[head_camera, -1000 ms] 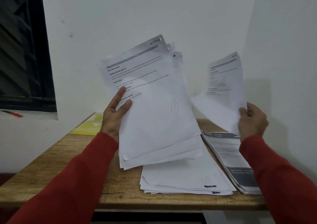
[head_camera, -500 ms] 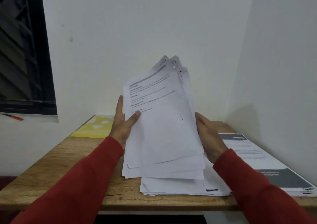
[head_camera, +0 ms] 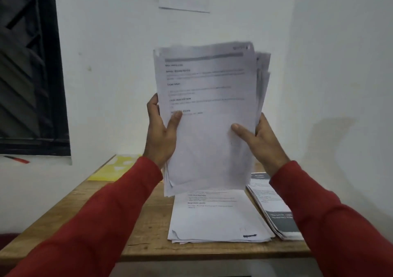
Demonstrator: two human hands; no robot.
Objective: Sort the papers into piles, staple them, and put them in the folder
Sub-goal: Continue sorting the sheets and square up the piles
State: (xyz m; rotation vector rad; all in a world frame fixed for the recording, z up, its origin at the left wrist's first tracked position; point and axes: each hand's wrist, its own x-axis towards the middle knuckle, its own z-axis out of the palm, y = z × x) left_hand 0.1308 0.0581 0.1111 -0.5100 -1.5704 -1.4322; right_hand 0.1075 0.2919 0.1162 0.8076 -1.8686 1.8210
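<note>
Both hands clamp one sheaf of papers (head_camera: 209,115), held upright above the table (head_camera: 148,230). Left hand (head_camera: 160,137) on the sheaf's left edge: thumb lying across the printed front, fingers curled behind, out of sight. Right hand (head_camera: 261,143) on the right edge: thumb pressed on the front sheet, fingers wrapped round the back. Sheaf sits between the two hands, squarely in front of the white wall; its upper half stands above both grips, its lower edge hangs below the wrists. Back sheets fan out unevenly at the top right corner. Print on the front is blurred, unreadable.

Under the sheaf, flat on the wooden table: a white pile (head_camera: 217,219), printed side up, corners ruffled at the near left. Just beside it to the right, a second pile (head_camera: 274,211) with a dark band across its near end, partly covered by the right sleeve. Yellow folder (head_camera: 114,168) at the far left corner of the table, well apart from both piles. Red pen (head_camera: 18,160) on the sill below the dark window.
</note>
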